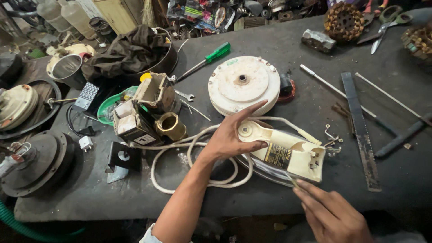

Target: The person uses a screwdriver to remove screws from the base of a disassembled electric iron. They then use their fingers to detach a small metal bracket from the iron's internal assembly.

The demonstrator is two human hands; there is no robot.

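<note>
On dark workbench [279, 198], left hand [229, 137] fingers splayed, pressing cream plastic iron [288, 153], right hand [333, 211] fingers loosely extended beside it

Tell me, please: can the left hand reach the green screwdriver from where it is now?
Probably yes. The left hand rests on the cream iron; the green screwdriver lies uncovered farther back, beside the white round cover, with bare table between.

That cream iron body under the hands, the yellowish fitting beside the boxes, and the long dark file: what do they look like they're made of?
Iron body: likely moulded plastic, cream, smooth, faintly glossy.
Fitting: probably brass, golden with a metallic shine.
File: apparently steel, dark, dull, flat and straight.
</note>
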